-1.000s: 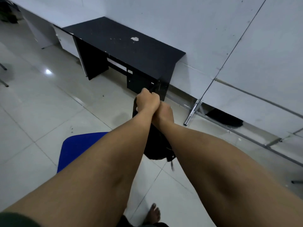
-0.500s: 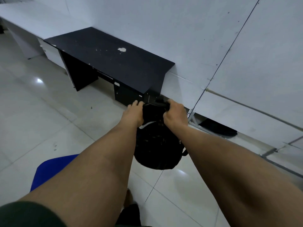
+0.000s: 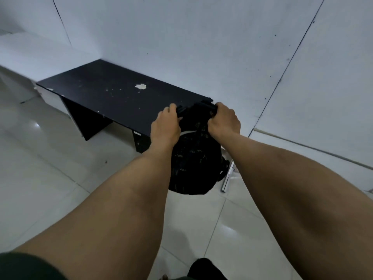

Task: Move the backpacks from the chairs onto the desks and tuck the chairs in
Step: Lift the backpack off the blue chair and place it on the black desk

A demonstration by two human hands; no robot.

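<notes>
A black backpack (image 3: 194,164) hangs in the air in front of me, held by its top. My left hand (image 3: 165,126) grips the top on the left side and my right hand (image 3: 224,121) grips it on the right. The bag's top is level with the near right corner of a black desk (image 3: 113,98) that stands against the white wall. The bag's body hangs below the desktop, in front of the desk's right end. The desktop is bare apart from white scuffs and a chipped patch. No chair is in view.
A white wall (image 3: 201,47) runs behind the desk. A metal bar (image 3: 227,178) leans at the wall's foot right of the bag. A white desk (image 3: 30,51) continues at the left. Glossy white floor tiles (image 3: 50,158) lie in front.
I have stepped closer to the desk and raised the backpack from below its edge to desktop height. The blue chair has dropped out of view.
</notes>
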